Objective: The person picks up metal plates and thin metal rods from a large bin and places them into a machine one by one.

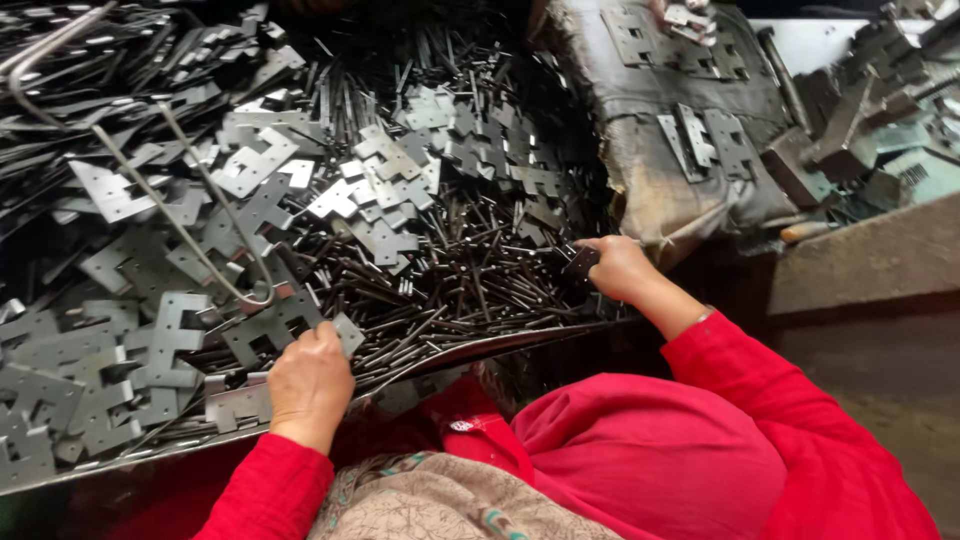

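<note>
Left hand (310,380) grips a hinge plate (347,333); right hand (620,268) pinches a dark plate (580,262).

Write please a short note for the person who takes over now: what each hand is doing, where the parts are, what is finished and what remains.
Left hand: grips a flat grey notched metal plate at the tray's near edge.
Right hand: pinches a small dark metal piece over the heap of thin dark metal pins.
Parts: loose grey plates cover the tray's left side; a few lie on the worn grey cloth.
Done: cannot tell.
Left: both heaps look unsorted.
</note>
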